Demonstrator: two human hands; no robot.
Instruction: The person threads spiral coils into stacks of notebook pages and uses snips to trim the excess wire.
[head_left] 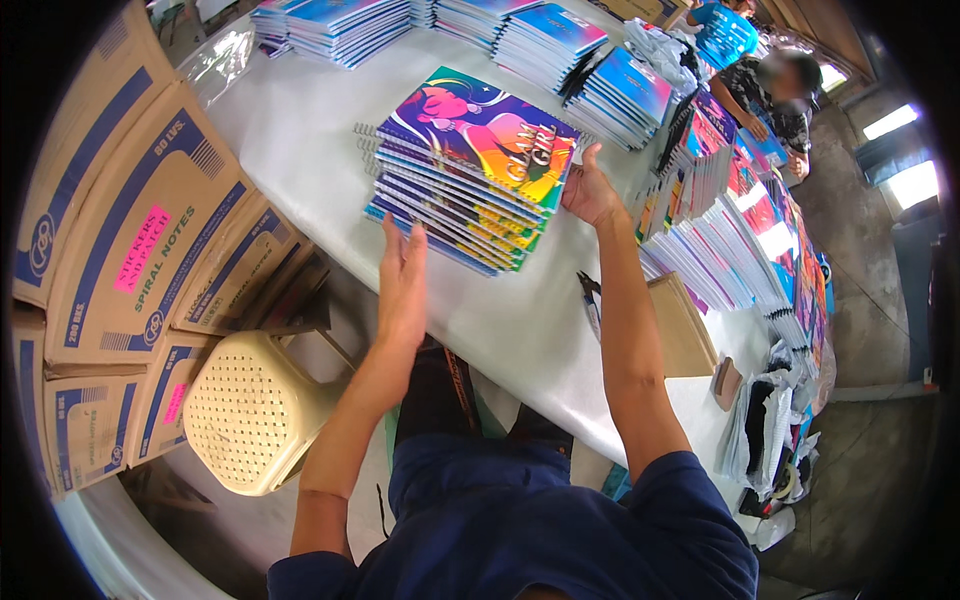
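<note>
A stack of spiral notebooks (470, 140) with bright purple, orange and yellow covers lies on the white-covered table in front of me. Its layers are slightly fanned toward me, and wire coils stick out at its far left side. My left hand (402, 285) is at the stack's near left corner, fingers stretched out and the tips against the edge. At the right end, my right hand (594, 190) has its thumb raised and its palm turned to the stack; some of its fingers are partly hidden by the notebooks. Neither hand is wrapped round the stack.
More notebook stacks (550, 45) line the table's far side, with long rows (715, 245) at the right. Black-handled pliers (590, 295) lie near my right forearm. Cardboard boxes (130, 230) and a cream plastic stool (250, 410) stand left. Another person (775, 95) is at far right.
</note>
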